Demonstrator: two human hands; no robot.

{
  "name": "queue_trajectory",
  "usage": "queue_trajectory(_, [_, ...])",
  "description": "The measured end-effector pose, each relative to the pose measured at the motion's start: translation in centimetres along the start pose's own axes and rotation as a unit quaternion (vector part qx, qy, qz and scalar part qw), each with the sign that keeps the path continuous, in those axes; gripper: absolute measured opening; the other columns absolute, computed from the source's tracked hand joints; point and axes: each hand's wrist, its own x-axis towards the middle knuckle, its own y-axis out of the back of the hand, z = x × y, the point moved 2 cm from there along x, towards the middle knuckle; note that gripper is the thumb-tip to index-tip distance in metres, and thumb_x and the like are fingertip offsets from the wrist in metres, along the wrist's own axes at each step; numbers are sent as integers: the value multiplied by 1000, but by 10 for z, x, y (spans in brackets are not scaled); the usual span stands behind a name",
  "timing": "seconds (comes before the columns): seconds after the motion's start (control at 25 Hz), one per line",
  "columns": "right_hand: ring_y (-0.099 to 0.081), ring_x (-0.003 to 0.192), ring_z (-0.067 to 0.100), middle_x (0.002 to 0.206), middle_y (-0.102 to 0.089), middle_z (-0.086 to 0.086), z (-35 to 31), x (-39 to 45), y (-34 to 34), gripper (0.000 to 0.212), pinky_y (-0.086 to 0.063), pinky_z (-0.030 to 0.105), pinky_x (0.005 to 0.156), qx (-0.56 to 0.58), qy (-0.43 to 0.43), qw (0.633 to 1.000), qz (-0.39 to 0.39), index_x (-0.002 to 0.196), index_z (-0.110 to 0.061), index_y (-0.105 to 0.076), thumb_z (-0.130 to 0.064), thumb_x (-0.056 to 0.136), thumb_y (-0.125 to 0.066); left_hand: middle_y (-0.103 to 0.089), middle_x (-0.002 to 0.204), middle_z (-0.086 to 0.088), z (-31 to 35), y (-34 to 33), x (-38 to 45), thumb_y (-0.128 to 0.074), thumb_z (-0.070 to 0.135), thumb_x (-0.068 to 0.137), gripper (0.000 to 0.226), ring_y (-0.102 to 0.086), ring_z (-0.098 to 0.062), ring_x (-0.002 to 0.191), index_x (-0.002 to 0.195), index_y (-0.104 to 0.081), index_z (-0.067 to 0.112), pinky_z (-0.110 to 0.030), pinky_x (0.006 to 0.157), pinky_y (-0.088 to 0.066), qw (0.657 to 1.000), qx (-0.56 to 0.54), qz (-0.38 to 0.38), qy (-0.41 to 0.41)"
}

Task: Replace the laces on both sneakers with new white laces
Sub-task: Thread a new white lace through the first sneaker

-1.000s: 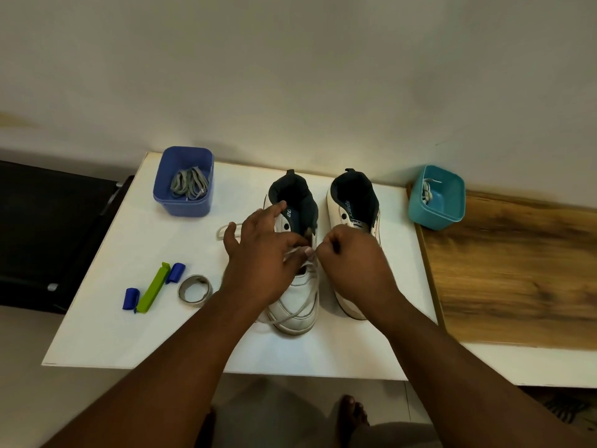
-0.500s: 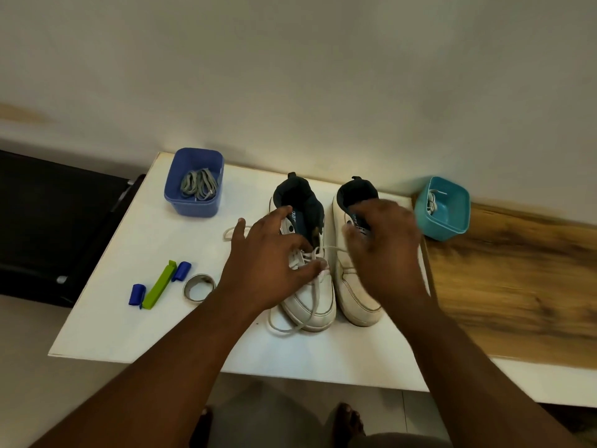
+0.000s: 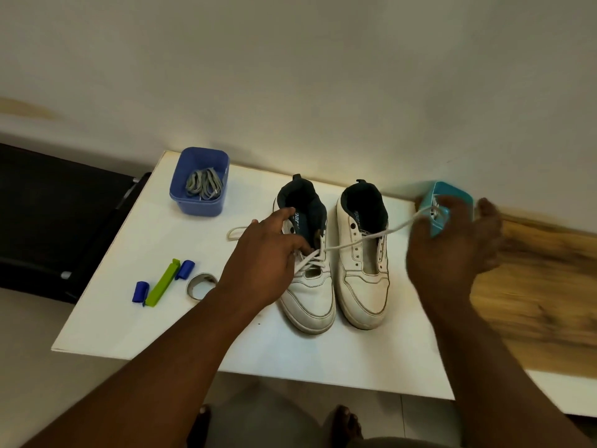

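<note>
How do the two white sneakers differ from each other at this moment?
The left sneaker has a white lace crossed through its lower eyelets; the right sneaker has bare eyelets and no lace of its own. The left hand rests on the left sneaker; no hand touches the right sneaker, though the right hand pulls the lace across above it. Both are white with dark linings and stand side by side, toes toward the person.

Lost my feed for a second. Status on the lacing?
Left hand steadies left sneaker. Right hand pulls white lace taut across unlaced right sneaker. Nothing in the way.
</note>
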Motion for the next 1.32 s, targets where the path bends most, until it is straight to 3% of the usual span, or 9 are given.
queue_trajectory(0.12, [-9,156,41,165,-30,11,-21,-43,-37,30,-6,59,121,-88,245,954,-149,121,-32,-70,-28,91,-70,-38,159,-5,0,0,1,-58,6,91,34,-49,-31,132,104,-77,30,-43,118,-28,1000,4,-2,-12])
queue_trajectory(0.2, [-9,157,40,163,-37,9,-27,-59,-53,14,-5,60,122,-124,306,922,-200,103,-32,-78,-29,92,-70,-38,159,-4,-1,1,1,-56,4,92,36,-49,-30,132,104,-77,31,-41,113,-37,1000,-4,-5,-15])
queue_trajectory(0.48, [-39,140,43,140,-57,11,8,3,-2,17,-21,65,117,-167,108,980,5,104,-21,-74,-29,91,-67,-34,161,2,-3,2,1,-59,4,92,37,-44,-26,138,103,-77,34,-37,111,-38,1000,-16,-13,-1])
queue_trajectory(0.6, [-29,147,46,148,-50,16,9,-8,-15,25,-15,68,119,-204,106,971,-67,115,-21,-71,-31,93,-65,-35,161,1,-3,1,0,-60,4,92,36,-45,-27,137,101,-77,33,-41,115,-37,1000,-13,-4,-7])
queue_trajectory(0.68, [-16,153,46,159,-37,17,-6,-25,-29,35,-10,66,121,-168,186,961,-119,127,-28,-66,-33,93,-67,-36,160,-1,-3,1,0,-59,4,92,36,-48,-27,134,101,-77,34,-46,115,-39,1000,-16,2,-16])
queue_trajectory(0.8, [-9,157,41,164,-34,11,-29,-49,-51,22,-2,59,122,-131,302,930,-161,113,-32,-74,-34,91,-73,-37,159,-3,-3,0,1,-61,8,94,31,-48,-28,134,102,-77,34,-45,112,-42,1000,-10,6,-25])
queue_trajectory(1.08, [-21,154,37,150,-51,3,-20,-43,-48,11,-3,62,122,-173,253,939,-159,98,-35,-78,-39,94,-69,-40,157,-2,-2,-2,1,-63,18,93,22,-49,-27,130,100,-76,34,-32,100,-43,999,3,19,-28])
queue_trajectory(1.2, [-15,155,37,156,-43,7,-28,-50,-50,24,-6,60,122,-130,263,941,-169,118,-36,-72,-33,94,-69,-31,162,-2,-4,-4,0,-62,20,95,27,-50,-26,132,115,-72,36,-32,101,-46,999,-10,23,-31])
queue_trajectory(1.32, [-23,150,34,153,-43,8,-36,-51,-53,59,-18,53,118,-84,308,926,-202,147,-41,-51,-20,94,-67,-19,163,1,-5,-1,-3,-71,29,92,59,-58,-22,124,144,-42,32,-23,89,-48,999,-19,37,15])
